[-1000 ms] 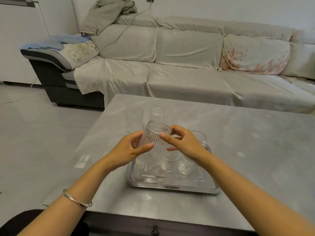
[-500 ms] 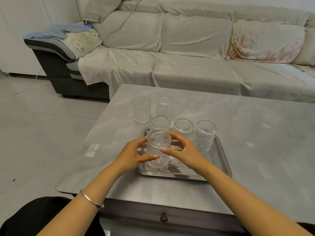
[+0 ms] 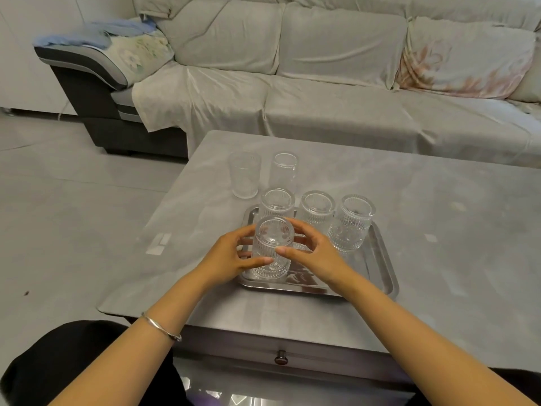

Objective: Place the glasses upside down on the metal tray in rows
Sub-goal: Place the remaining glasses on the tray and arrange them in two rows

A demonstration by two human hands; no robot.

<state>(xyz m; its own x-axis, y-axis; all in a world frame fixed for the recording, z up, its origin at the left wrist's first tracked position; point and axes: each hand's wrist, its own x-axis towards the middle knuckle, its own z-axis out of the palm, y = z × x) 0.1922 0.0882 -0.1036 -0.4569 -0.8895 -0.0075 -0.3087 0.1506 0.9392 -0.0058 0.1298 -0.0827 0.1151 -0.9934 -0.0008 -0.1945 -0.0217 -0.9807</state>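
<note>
Left hand point(image 3: 227, 256) and right hand point(image 3: 314, 253) are clamping the fourth ribbed glass point(image 3: 272, 249), inverted, at the metal tray point(image 3: 383, 271)'s near-left corner | three inverted glasses point(image 3: 317, 212) are lining the back row | two upright glasses point(image 3: 244, 178) are waiting on the table point(image 3: 439, 215)

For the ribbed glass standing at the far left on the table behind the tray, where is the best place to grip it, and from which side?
Probably around the ribbed wall at mid-height of the far-left glass, coming from its left or near-left. It stands upright, mouth up, off the metal tray; the neighbouring glass crowds its right, and the tray's back-row glass stands near-right.
</note>
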